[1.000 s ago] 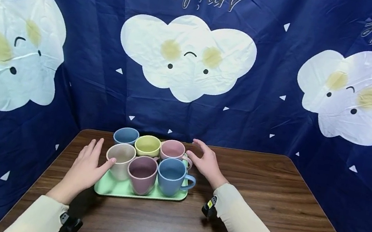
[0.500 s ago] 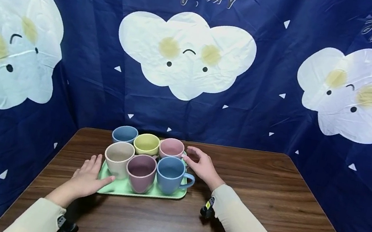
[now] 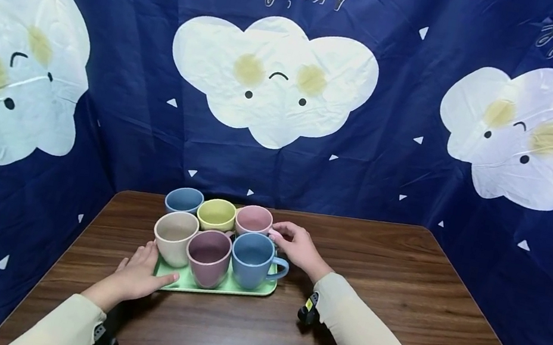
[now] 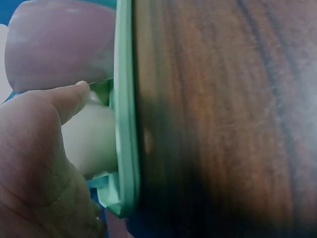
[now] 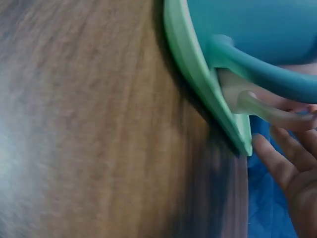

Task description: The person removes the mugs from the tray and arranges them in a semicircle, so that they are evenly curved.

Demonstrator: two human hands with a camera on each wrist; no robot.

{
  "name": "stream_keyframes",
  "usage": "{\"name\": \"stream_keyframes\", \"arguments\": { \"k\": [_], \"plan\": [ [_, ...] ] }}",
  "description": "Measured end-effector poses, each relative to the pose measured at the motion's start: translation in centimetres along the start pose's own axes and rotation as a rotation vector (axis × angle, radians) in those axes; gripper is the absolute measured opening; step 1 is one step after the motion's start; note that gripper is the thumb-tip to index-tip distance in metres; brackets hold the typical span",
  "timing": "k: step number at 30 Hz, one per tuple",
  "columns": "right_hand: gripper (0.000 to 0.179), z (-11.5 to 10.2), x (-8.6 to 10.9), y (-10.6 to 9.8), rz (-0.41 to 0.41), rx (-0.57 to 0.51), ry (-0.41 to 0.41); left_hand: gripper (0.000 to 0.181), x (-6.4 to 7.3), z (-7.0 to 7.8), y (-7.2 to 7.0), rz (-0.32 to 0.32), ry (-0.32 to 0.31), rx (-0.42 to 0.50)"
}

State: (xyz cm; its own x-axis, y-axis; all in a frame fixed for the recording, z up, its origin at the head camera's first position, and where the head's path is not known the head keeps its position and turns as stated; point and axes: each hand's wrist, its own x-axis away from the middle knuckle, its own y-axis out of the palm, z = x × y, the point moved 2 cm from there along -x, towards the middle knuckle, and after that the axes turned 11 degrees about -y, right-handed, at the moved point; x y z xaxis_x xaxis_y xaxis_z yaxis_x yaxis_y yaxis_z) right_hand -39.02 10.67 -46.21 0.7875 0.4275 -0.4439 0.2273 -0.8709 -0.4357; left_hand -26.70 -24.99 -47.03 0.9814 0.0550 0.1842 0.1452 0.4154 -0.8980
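Six-sided by neither hand, a green tray (image 3: 193,286) bears several mugs in two rows. My left hand (image 3: 135,277) lies at its near left corner, fingers extended beside the off-white mug (image 3: 175,244). Its thumb reaches over the tray's front part, toward the mauve mug (image 3: 207,264); the left wrist view shows the thumb (image 4: 74,99) straight. At the back right, my right hand (image 3: 299,248) pinches the handle (image 5: 277,116) of the pink mug (image 3: 254,220). The blue mug (image 3: 252,265) at front right partly covers that handle in the right wrist view.
A yellow-green mug (image 3: 216,215) and another blue mug (image 3: 184,200) fill the back row. The wooden table (image 3: 249,343) ends at a dark blue curtain (image 3: 381,195) printed with clouds, behind and at both sides.
My left hand has lowered and moved right to the tray's near left corner. My right hand has moved left, and its fingers have closed in at the pink mug's handle.
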Motion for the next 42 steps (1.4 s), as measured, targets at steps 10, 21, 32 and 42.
{"name": "stream_keyframes", "arguments": {
  "k": [10, 21, 32, 42],
  "plan": [
    [0.015, -1.0, -1.7, -0.7, -0.075, 0.053, 0.112, 0.117, -0.2, -0.2, 0.3, -0.026, 0.006, 0.011],
    [0.010, -1.6, -2.2, -0.7, -0.057, 0.266, 0.135, 0.137, -1.5, -3.6, 2.6, -0.071, 0.049, 0.009],
    [0.007, -2.0, -2.5, -2.0, 0.023, 0.269, 0.102, 0.132, -1.4, -4.2, 2.4, -0.093, 0.065, -0.007],
    [0.006, -2.5, -2.3, -4.3, 0.075, 0.243, 0.088, 0.131, -2.2, -4.6, 2.8, -0.098, 0.009, -0.002]
  ]
}}
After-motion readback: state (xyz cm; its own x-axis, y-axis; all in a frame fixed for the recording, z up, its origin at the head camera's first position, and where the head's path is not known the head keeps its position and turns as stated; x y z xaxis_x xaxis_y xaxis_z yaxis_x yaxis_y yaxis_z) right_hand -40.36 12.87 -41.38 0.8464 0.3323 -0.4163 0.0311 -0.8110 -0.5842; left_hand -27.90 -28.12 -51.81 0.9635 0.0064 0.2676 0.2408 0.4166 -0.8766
